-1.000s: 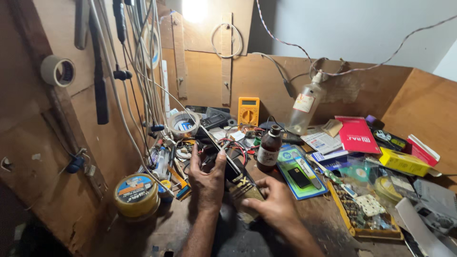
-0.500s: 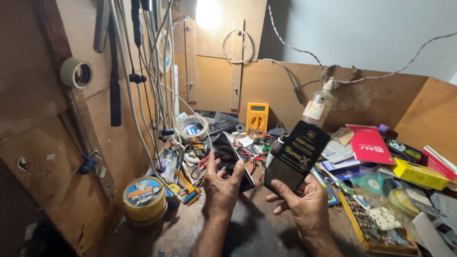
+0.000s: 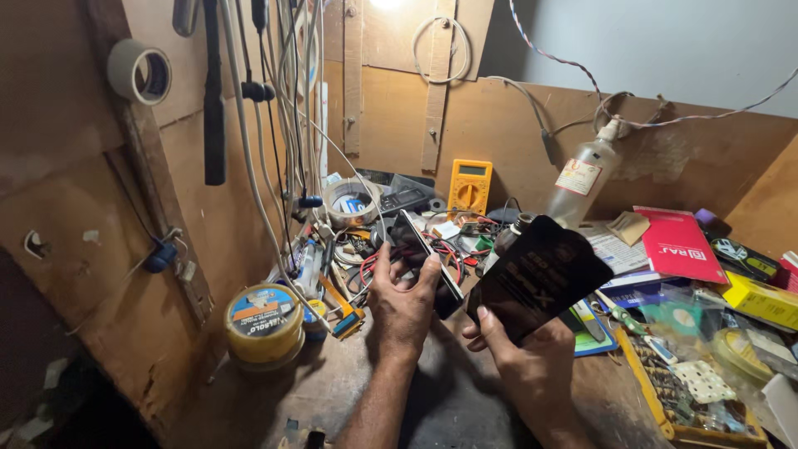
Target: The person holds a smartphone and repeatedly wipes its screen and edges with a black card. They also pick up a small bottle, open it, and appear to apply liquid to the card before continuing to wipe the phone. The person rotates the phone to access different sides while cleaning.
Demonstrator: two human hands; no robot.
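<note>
Cluttered wooden bench (image 3: 465,399), lamp overhead, wires hanging down the back wall.

Left hand (image 3: 405,301) clamped on a phone (image 3: 426,258), held edge-on, thumb on its near side and fingers wrapped behind. Right hand (image 3: 532,366) grips a dark panel (image 3: 539,277) by its lower corner, tilted up and facing the person. It looks like a screen or back cover. The two pieces sit just beside each other above the bench, hands apart, neither part resting on anything.

Around them: yellow meter (image 3: 470,188) at the back, clear bottle (image 3: 582,183) leaning on the wall, red box (image 3: 677,244) to the right, tape roll (image 3: 349,202), yellow tin (image 3: 263,323) at the left edge, tangle of red and black leads behind the phone.

Judgement: panel and body are separate, and the panel is under inspection or being lined up against the phone. Whether it is coming off or going on, I cannot tell. Next move calls for squaring panel edges to the frame, with a light grip on the thin sheet so it does not flex.
</note>
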